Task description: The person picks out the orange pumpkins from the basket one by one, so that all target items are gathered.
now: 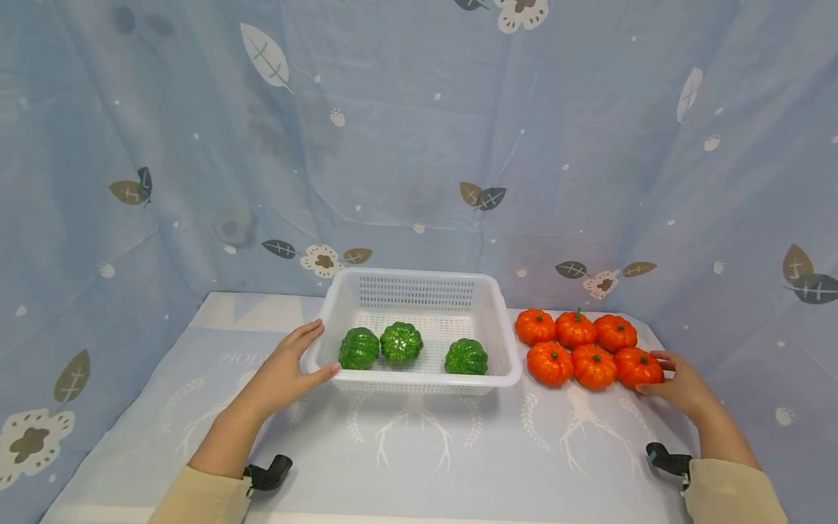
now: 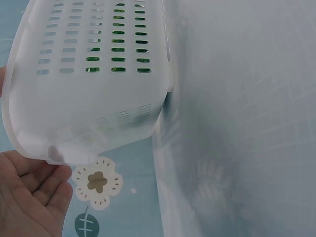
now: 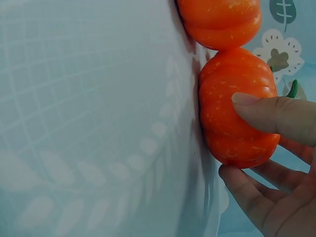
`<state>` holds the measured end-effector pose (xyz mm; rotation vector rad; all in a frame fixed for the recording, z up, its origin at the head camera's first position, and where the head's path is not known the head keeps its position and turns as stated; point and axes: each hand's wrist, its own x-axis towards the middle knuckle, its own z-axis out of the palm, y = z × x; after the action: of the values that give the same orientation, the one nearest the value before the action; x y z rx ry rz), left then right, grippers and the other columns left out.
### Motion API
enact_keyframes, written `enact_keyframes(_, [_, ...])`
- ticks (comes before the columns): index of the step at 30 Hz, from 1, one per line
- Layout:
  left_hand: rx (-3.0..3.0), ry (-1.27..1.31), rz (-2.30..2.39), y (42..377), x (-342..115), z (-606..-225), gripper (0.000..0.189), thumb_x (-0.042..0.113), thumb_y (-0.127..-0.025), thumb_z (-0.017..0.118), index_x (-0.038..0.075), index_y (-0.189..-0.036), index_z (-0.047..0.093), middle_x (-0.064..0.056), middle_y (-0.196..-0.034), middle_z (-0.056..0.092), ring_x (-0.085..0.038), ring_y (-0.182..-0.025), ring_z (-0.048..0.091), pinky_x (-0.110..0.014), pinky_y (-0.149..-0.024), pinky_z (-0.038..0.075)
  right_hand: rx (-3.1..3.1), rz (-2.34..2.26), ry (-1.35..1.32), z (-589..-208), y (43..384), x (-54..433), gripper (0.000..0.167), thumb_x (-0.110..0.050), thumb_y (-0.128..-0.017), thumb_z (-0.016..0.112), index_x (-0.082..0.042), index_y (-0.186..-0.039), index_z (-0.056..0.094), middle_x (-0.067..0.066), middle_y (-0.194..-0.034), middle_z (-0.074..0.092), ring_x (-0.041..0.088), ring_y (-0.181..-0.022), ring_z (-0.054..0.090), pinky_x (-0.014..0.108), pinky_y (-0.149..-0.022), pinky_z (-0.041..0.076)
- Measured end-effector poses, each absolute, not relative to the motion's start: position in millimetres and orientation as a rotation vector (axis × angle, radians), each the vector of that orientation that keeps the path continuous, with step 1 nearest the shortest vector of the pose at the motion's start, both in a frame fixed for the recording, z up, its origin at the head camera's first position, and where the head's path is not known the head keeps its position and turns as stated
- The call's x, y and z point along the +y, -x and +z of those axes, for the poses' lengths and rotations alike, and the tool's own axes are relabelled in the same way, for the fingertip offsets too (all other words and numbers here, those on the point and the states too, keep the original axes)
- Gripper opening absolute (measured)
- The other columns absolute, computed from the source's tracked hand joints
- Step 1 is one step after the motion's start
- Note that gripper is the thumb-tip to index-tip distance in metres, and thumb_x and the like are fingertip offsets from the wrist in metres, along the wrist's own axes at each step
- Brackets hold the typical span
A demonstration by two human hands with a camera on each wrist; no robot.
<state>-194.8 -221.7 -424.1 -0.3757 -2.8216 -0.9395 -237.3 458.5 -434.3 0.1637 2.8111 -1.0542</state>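
Note:
A white perforated plastic basket stands on the table with three green toy pumpkins inside, one at its left, another beside that and the third at the right. My left hand touches the basket's left front corner, thumb at the front rim and loosely extended fingers along the left rim. To the right of the basket, several orange toy pumpkins sit in two rows. My right hand holds the front-right orange pumpkin, thumb on its near face and fingers around its right side.
A pale patterned cloth covers the table. Blue curtains with leaf and flower prints hang behind it and at both sides. The basket's right end is close to the orange pumpkins. Black devices are strapped at both wrists.

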Motion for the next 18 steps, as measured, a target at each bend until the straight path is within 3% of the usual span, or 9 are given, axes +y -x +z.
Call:
enact_keyframes(10, [-2.815,0.377,-0.931,200.2,-221.0,-425.6,0.089,0.050,-0.090,0.071,0.002,-0.155,0.034,-0.014,-0.161,0.029,-0.044,-0.144,0.030,-0.066,-0.108,0.032,2.835,-1.019,-0.114,-434.9,232.9,459.6,0.097,-0.030,-0.087,0.079,0.013,-0.148,0.018,0.046,-0.140,0.024,0.063,-0.121,0.035,0.071,-0.095,0.040])
enact_keyframes(18, [-2.816,0.371,-0.956,194.0,-224.1,-421.1,0.088,0.053,-0.089,0.071,0.005,-0.154,0.036,-0.011,-0.162,0.027,-0.045,-0.143,0.031,-0.067,-0.106,0.034,3.007,-0.733,-0.010,-413.0,216.3,455.2,0.074,-0.032,-0.094,0.069,0.014,-0.141,0.036,0.044,-0.133,0.039,0.061,-0.115,0.045,0.067,-0.086,0.048])
